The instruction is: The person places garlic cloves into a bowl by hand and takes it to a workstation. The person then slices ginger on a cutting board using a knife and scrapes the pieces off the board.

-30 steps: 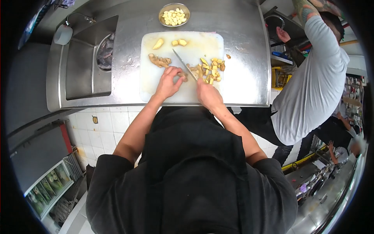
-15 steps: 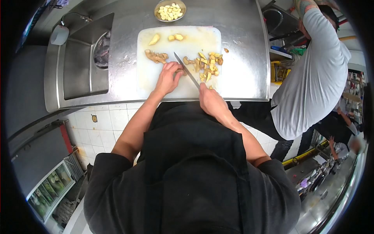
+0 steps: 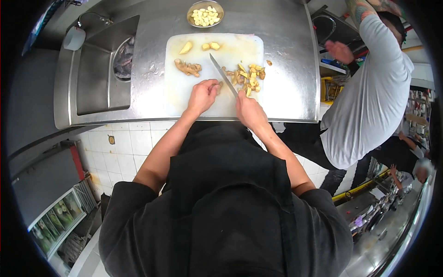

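On a white cutting board (image 3: 184, 101), my left hand (image 3: 204, 96) is closed on a small ginger piece (image 3: 220, 87) that shows past its fingertips. My right hand (image 3: 250, 110) grips a knife (image 3: 223, 75) by its handle, which the fingers hide; the blade points up and left across the board. A knobbly unpeeled ginger root (image 3: 188, 68) lies above my left hand. Several cut ginger chunks (image 3: 251, 78) are heaped above my right hand. Peeled yellow pieces (image 3: 186, 47) rest along the board's upper part.
A metal bowl (image 3: 189, 19) of pale pieces stands beyond the board. At the left is a steel sink (image 3: 101, 99) with a round strainer (image 3: 123, 60) in it. A person in a grey shirt (image 3: 374, 92) stands close at the right, one hand (image 3: 340, 51) near the counter.
The knife has swung slightly and moved away from my left hand, which has shifted right and down, off the large ginger root. The co-worker's hand has come into view.
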Demonstrator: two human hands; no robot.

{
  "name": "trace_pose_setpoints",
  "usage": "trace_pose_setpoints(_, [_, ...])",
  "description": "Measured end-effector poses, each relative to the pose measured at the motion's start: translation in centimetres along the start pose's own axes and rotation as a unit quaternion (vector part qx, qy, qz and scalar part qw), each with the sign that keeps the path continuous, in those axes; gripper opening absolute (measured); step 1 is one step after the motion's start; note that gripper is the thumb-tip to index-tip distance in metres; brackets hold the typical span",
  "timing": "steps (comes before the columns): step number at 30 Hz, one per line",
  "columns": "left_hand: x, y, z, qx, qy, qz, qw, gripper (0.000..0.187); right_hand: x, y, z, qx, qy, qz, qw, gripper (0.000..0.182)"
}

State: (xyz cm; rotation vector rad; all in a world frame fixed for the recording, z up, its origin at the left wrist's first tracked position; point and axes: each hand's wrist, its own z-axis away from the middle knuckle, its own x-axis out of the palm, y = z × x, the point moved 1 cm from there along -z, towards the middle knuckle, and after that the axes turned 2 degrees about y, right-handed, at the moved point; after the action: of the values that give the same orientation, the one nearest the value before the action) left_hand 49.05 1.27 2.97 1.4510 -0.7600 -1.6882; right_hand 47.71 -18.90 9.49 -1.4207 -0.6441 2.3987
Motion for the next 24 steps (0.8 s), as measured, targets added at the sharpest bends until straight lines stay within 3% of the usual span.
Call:
trace_pose_setpoints(1, [0.1, -0.3, 0.0, 0.000, 0.000, 0.000, 1.000, 0.015, -0.4, -0.3, 0.5, 0.000, 0.000, 0.000, 1.000, 0.018])
trace_pose_setpoints(3, [0.1, -0.7, -0.2, 0.169, 0.057, -0.119, 0.977, 0.015, -0.9, -0.8, 1.4, 0.002, -0.025, 0.009, 1.000, 0.017])
trace_pose_setpoints(6, [0.1, -1.2, -1.3, 0.161, -0.011, -0.026, 0.987, 0.012, -0.5, -0.2, 2.1, -0.003, -0.028, 0.022, 0.999, 0.018])
trace_pose_setpoints(12, [-0.6, -0.4, -1.3, 0.122, -0.056, -0.010, 0.991, 0.016, 1.7, -0.4, -1.2, -0.038, 0.007, 0.011, 0.999, 0.018])
trace_pose_setpoints(19, [0.9, -0.3, -0.1, 0.092, -0.009, 0.023, 0.995, 0.015, 0.7, -0.6, 0.4, -0.048, 0.038, -0.045, 0.997, 0.019])
trace_pose_setpoints(24, [1.9, -0.5, 0.1, 0.106, 0.029, 0.021, 0.994, 0.014, 0.1, 0.1, 4.0, -0.003, -0.025, -0.042, 0.999, 0.015])
